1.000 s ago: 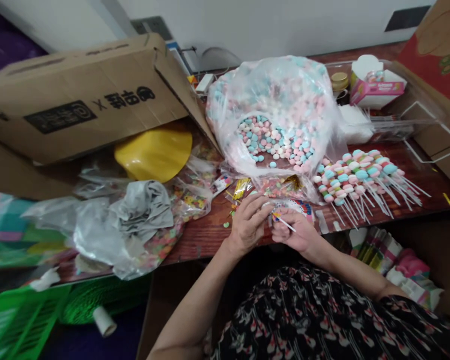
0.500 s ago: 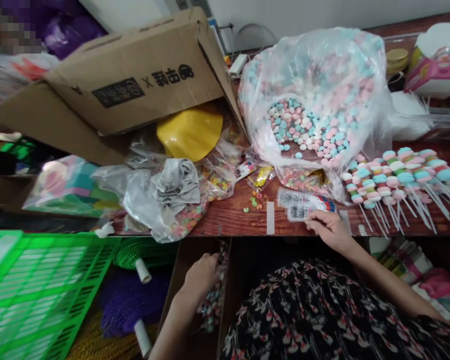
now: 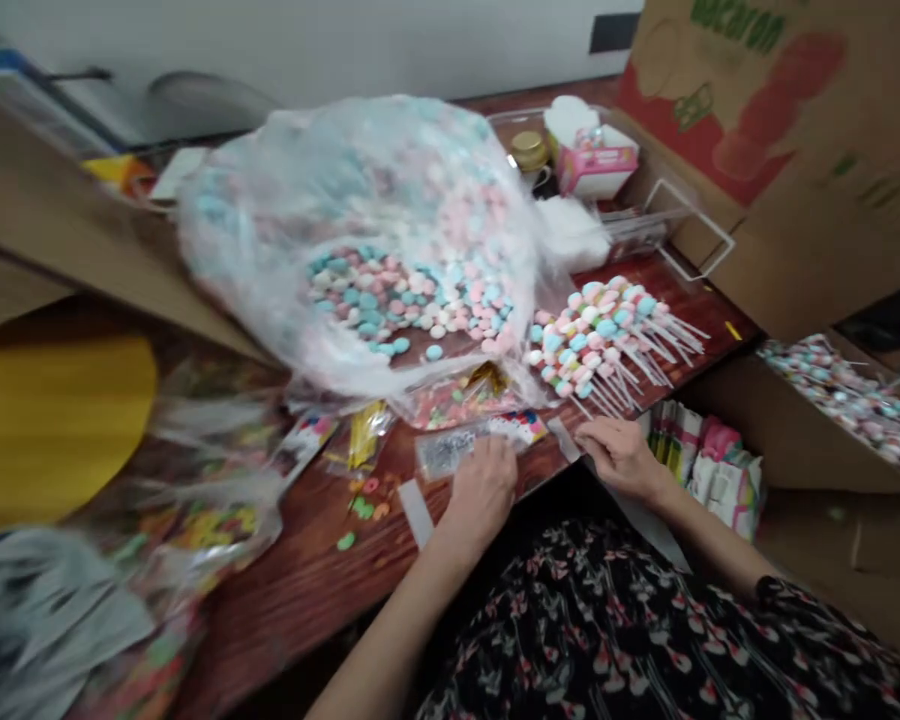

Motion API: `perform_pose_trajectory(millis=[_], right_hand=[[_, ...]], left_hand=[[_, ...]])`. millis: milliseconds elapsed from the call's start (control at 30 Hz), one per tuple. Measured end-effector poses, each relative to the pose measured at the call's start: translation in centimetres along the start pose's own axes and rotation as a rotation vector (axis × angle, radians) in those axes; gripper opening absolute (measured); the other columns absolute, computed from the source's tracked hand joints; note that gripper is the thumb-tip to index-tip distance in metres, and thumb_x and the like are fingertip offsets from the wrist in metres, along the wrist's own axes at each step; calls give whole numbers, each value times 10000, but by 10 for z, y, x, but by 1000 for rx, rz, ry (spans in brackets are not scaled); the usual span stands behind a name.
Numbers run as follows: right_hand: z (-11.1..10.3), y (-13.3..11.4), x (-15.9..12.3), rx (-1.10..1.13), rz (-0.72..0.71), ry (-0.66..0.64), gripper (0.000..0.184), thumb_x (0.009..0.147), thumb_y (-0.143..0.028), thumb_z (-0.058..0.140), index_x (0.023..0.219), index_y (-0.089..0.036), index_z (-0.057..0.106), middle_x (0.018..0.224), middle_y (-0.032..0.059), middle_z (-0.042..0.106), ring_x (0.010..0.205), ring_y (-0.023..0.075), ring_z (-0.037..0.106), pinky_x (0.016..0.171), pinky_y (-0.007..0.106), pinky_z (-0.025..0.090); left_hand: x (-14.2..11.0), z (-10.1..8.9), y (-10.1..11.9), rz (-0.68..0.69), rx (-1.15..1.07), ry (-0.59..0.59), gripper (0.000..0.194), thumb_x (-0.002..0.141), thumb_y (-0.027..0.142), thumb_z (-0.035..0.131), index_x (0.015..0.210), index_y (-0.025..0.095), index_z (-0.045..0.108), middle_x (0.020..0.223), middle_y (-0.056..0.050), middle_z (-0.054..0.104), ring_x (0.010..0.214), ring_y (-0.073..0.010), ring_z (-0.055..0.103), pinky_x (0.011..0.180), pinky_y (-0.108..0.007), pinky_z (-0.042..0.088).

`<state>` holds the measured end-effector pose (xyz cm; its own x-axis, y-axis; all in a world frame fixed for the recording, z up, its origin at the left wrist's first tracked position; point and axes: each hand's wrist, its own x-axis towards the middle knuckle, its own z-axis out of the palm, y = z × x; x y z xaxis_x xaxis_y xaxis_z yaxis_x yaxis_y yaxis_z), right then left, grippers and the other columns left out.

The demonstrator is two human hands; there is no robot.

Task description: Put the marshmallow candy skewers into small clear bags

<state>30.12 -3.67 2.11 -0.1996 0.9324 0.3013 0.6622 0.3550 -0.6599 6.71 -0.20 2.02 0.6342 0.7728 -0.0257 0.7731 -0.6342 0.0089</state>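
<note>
My left hand rests at the small printed clear plastic bags near the table's front edge. Its fingers bend down together onto them, and the fingertips are hidden. My right hand is at the edge, fingers curled closed beside a whitish strip; what they hold, if anything, is unclear. Below it hangs a pale translucent sheet. Just beyond lie marshmallow skewers on white sticks. A large clear bag of pink, blue and white marshmallows stands open behind my left hand.
Green and orange ring candies, a packet of gold ties and another pale strip lie to the left. A yellow sheet and grey cloth are farther left. Cartons stand at right, one holding wrapped sweets.
The view has swung right. My left hand has come up from the box below the table to the printed bags. My right hand has moved off those bags to the table edge.
</note>
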Motion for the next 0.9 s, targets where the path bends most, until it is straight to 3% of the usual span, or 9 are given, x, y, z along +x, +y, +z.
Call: perform_pose_trajectory(millis=[100, 233, 333, 500, 600, 733, 800, 900], right_hand=[[-31, 15, 1, -124, 69, 167, 187, 915, -181, 476, 929, -219, 659, 859, 60, 702, 797, 180, 644, 754, 306, 485], [-53, 25, 13, -301, 112, 421, 169, 903, -184, 496, 884, -212, 662, 850, 65, 699, 814, 194, 633, 783, 321, 479], [-66, 30, 30, -451, 157, 488, 181, 912, -209, 492, 897, -208, 672, 895, 72, 699, 871, 207, 616, 829, 333, 463], [-90, 45, 58, -772, 338, 314, 219, 913, -263, 500, 982, -178, 688, 989, 103, 689, 943, 234, 582, 832, 330, 423], [-92, 52, 66, -862, 417, 181, 240, 904, -257, 496, 1013, -164, 689, 1041, 118, 688, 959, 241, 585, 806, 324, 417], [-87, 53, 70, -874, 436, 109, 268, 920, -259, 456, 1009, -173, 694, 1131, 108, 686, 970, 228, 612, 782, 307, 425], [-85, 53, 72, -882, 475, 91, 282, 921, -264, 446, 1001, -171, 700, 1095, 114, 698, 914, 220, 631, 736, 299, 422], [-85, 55, 75, -895, 524, 62, 290, 914, -265, 442, 978, -179, 712, 1022, 118, 714, 838, 215, 642, 673, 290, 401]], left_hand=[[-2, 5, -13, 18, 21, 36, 205, 806, 33, 488, 906, 126, 640, 914, -115, 625, 858, -253, 566, 731, -356, 482], [-10, 13, -32, 46, 35, 160, 215, 781, 47, 532, 925, 137, 663, 895, -106, 652, 859, -258, 579, 747, -362, 482], [-17, 22, -40, 51, 65, 255, 240, 799, 65, 548, 986, 153, 671, 927, -101, 671, 866, -252, 587, 770, -358, 484], [-25, 31, -36, 6, 44, 322, 309, 820, 86, 550, 1105, 155, 648, 1053, -117, 672, 939, -258, 596, 811, -363, 491], [-23, 31, -36, -21, -21, 408, 231, 828, 81, 557, 1013, 159, 670, 985, -104, 688, 913, -252, 594, 806, -357, 492], [-16, 33, -44, -63, -113, 530, 119, 843, 110, 586, 881, 174, 678, 863, -72, 690, 830, -229, 584, 791, -355, 486], [-14, 34, -46, -57, -103, 522, 115, 845, 118, 584, 862, 180, 680, 856, -67, 689, 822, -227, 584, 786, -357, 476], [-15, 31, -39, -63, -42, 412, 175, 855, 129, 550, 956, 174, 686, 889, -86, 678, 832, -236, 587, 747, -350, 459]])
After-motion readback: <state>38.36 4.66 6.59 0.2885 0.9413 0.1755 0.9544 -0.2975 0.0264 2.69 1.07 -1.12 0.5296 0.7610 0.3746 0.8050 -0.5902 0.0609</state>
